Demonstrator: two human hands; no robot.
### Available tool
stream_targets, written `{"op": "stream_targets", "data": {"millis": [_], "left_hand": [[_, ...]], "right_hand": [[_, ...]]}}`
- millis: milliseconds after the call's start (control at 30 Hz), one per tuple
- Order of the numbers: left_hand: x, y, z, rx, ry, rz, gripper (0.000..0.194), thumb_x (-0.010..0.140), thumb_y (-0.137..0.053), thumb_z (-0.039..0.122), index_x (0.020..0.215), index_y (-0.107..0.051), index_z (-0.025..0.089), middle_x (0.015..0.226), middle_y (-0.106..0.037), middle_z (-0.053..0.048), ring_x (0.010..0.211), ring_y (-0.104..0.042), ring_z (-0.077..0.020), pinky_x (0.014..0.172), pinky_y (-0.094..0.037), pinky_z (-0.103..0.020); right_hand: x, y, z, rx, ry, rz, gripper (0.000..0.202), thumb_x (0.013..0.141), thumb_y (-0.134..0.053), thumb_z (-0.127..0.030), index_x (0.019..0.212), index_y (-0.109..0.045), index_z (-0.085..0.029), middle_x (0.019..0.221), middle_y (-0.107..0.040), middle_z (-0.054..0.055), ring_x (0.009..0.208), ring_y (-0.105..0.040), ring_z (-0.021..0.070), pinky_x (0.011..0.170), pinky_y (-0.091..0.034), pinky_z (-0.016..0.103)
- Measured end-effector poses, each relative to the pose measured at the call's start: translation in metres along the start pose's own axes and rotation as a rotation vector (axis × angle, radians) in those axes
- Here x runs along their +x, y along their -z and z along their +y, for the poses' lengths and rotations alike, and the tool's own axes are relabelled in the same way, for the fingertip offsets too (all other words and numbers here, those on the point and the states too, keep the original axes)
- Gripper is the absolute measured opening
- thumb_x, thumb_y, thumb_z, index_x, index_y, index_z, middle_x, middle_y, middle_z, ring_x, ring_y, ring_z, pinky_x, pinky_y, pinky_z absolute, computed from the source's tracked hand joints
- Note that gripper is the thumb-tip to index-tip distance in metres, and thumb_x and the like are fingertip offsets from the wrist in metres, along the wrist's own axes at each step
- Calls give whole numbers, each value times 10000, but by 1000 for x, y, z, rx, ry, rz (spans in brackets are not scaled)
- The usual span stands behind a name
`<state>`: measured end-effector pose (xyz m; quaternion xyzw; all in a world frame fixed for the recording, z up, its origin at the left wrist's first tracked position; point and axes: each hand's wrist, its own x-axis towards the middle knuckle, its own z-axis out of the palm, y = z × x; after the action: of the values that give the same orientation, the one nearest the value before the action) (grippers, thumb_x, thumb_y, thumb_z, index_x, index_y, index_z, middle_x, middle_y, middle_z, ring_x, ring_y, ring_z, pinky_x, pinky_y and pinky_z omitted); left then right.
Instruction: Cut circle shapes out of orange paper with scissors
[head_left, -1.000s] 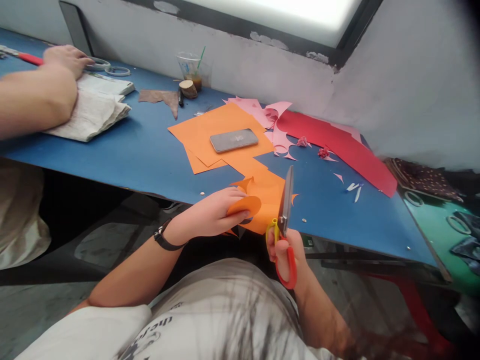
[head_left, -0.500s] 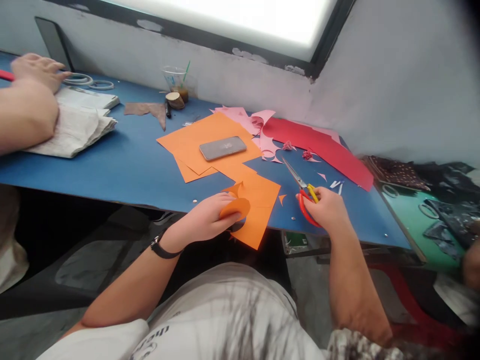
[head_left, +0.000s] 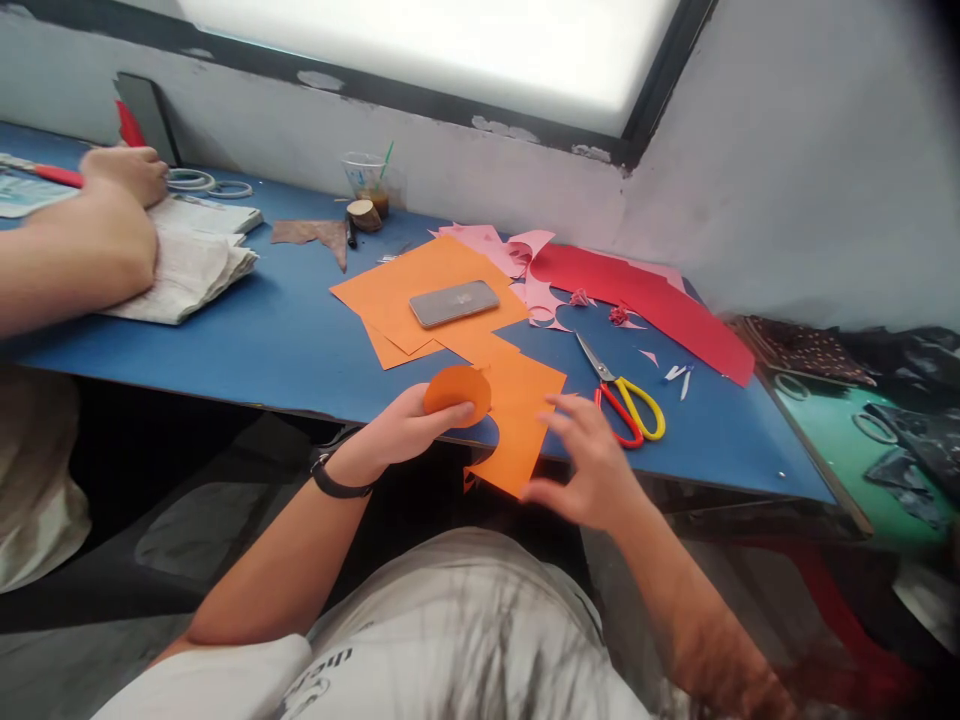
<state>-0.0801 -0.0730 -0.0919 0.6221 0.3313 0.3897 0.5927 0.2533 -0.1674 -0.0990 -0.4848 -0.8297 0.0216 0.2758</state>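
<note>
Between the thumb and fingers of my left hand (head_left: 401,428) is an orange paper circle (head_left: 454,392), held at the front edge of the blue table. Beside it lies an orange sheet (head_left: 525,410) with a round bite cut from its side; its corner hangs past the table edge. My right hand (head_left: 589,460) has its fingers spread and empty, close to the right side of that sheet. Just beyond it, the scissors (head_left: 619,400) with one red and one yellow handle rest on the table, blades slightly apart.
A phone (head_left: 454,303) lies on more orange sheets (head_left: 375,290). Pink scraps (head_left: 480,240) and a red strip (head_left: 645,290) stretch behind. A plastic cup (head_left: 365,180) stands near the wall. At left, another person's arm (head_left: 97,245) rests over folded cloth (head_left: 202,265).
My right hand has let go of the scissors, now lying on the table, and has moved left towards the orange sheet. The paper circle in my left hand now faces up more fully.
</note>
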Motion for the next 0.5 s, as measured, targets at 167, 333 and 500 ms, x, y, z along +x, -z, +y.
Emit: {"op": "stream_targets", "data": {"millis": [167,333,500], "left_hand": [[1,-3,3,-236,49,169,456,961,-1130,593,1103,-962,194,1142,-949,-124,1142,-888,-342,1077,-739,-452],[6,-4,1,-427,31,335,426,917,-1111,556,971,-875,205,967,-858,-53,970,-822,-242,979,-738,-408],[8,-4,0,-499,14,394,385,932,-1081,509,935,-855,197,935,-812,-53,963,-781,-229,926,-714,-387]], "right_hand": [[11,-23,-26,-64,240,-282,825,1024,-984,-168,1819,-806,-297,1943,-718,242,1800,-685,550,1493,-573,825],[30,-24,-14,15,219,-217,587,1062,-657,24,1538,-945,-164,1486,-975,250,1373,-935,417,1233,-784,617],[54,-17,-4,106,46,-259,778,907,-750,86,1629,-895,-164,1725,-871,262,1612,-826,434,1360,-720,637]]}}
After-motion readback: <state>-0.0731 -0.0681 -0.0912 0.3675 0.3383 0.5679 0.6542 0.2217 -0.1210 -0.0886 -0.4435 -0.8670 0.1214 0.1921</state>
